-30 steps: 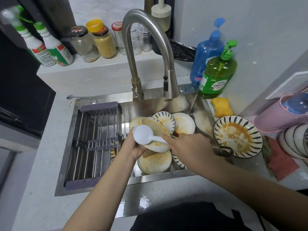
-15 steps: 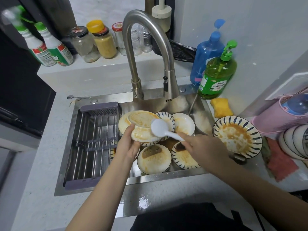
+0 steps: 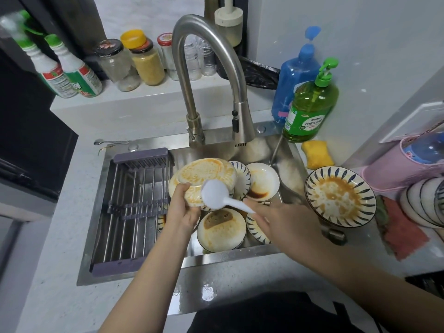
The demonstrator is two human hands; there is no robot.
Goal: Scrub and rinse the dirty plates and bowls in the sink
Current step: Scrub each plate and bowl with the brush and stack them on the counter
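Stained plate [image 3: 204, 175] held tilted above the sink [image 3: 240, 150], gripped at its near rim by left hand [image 3: 183, 212]. Brush [image 3: 216, 194] pinched in right hand [image 3: 276, 222], head against plate. Scrubbing underway; next, probably rinsing under tap [image 3: 211, 68].

A sauce-smeared bowl [image 3: 204, 179] is held tilted above the sink [image 3: 216, 145], underside up, a white brush [image 3: 216, 195] against it. More stained plates [image 3: 221, 229] lie below; a striped bowl [image 3: 340, 195] sits on the tabletop.
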